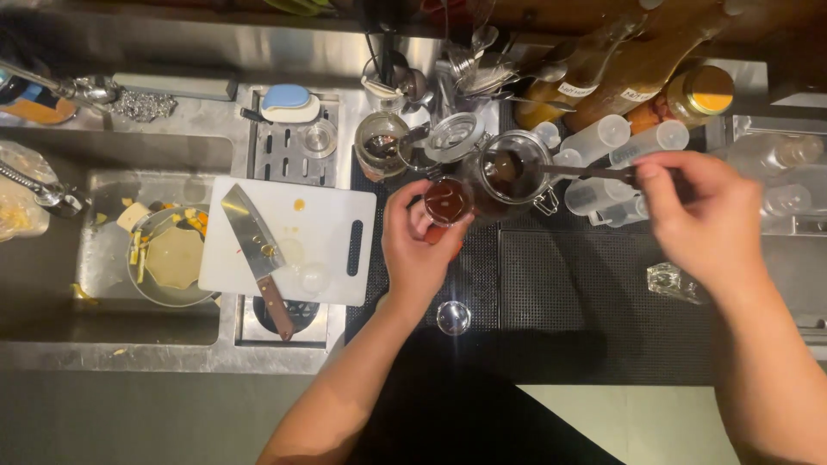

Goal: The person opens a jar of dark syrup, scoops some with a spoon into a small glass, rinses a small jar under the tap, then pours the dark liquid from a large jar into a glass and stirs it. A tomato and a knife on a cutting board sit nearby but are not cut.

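Left hand [419, 250] wrapped round small glass [447, 203] of dark liquid, 9 o'clock of open clip jar [510, 176]; right hand [699, 215] pinches long spoon [568, 171]. Glass probably slippery, fragile: grip low sidewall

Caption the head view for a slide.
Left hand holds a small glass of dark liquid while right hand dips a spoon into an open jar.
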